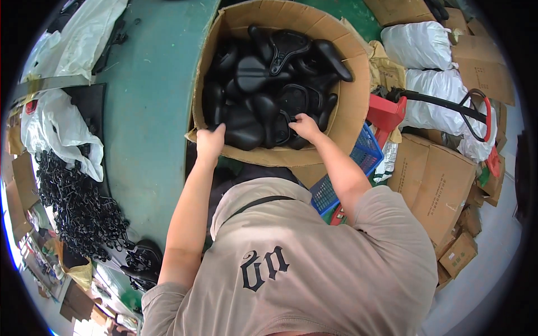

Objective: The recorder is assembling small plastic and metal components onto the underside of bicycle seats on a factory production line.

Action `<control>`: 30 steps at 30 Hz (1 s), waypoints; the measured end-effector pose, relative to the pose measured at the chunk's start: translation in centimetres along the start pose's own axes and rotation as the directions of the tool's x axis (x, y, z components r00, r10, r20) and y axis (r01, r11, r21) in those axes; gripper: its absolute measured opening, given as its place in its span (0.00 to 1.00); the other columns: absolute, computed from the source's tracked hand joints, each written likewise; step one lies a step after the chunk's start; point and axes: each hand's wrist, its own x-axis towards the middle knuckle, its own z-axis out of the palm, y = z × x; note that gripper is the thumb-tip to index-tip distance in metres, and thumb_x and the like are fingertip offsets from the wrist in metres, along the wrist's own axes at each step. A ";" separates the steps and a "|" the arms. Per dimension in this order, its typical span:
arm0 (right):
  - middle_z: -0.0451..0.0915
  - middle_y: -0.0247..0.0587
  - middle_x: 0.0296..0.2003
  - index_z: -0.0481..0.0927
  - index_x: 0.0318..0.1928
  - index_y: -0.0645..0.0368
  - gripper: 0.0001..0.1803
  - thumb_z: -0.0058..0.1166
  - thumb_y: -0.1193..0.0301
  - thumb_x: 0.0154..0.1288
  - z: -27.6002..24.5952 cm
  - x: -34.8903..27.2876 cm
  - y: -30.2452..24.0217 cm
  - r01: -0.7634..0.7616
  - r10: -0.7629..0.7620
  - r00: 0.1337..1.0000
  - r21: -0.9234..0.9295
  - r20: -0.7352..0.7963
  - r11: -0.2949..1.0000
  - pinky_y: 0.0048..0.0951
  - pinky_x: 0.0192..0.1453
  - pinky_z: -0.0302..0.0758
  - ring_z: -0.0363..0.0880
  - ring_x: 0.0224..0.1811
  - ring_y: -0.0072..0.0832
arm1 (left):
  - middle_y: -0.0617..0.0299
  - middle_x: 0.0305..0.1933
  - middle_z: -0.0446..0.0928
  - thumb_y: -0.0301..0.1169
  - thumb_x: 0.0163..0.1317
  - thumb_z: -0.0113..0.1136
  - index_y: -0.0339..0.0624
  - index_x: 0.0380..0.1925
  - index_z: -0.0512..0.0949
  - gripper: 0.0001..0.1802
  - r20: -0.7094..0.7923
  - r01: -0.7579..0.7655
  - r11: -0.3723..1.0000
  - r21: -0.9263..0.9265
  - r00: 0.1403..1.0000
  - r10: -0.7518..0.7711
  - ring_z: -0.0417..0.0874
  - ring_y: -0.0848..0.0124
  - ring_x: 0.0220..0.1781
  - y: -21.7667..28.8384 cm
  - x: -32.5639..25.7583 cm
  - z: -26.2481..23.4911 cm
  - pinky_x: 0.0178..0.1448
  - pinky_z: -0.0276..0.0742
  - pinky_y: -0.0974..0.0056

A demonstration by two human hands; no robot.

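Note:
A big round-sided cardboard box (350, 106) stands in front of me, filled with a jumble of black bicycle saddles (252, 73). Some lie top side up, while others show their hollow undersides. My left hand (210, 144) is closed at the near left rim of the box, its thumb beside a smooth saddle (241, 126); part of its fingers is hidden. Reaching over the near right side, my right hand (305, 126) pinches the edge of an upturned saddle (283, 127) inside the box.
A green tabletop (148, 84) runs along the left, with a heap of small black parts (84, 213) and white plastic bags (61, 129). Right of the box are a blue crate (330, 193), a red pallet jack (388, 112), white sacks (417, 45) and a brown carton (431, 179).

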 end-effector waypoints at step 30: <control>0.85 0.47 0.57 0.76 0.69 0.65 0.40 0.61 0.84 0.49 -1.4 5.9 -0.6 -0.137 -0.005 0.929 0.356 0.370 0.924 0.33 0.66 0.76 0.82 0.61 0.38 | 0.46 0.59 0.86 0.36 0.58 0.78 0.30 0.64 0.74 0.37 -0.319 -0.174 0.818 -0.548 0.948 -0.012 0.87 0.54 0.62 2.3 2.2 8.4 0.70 0.79 0.54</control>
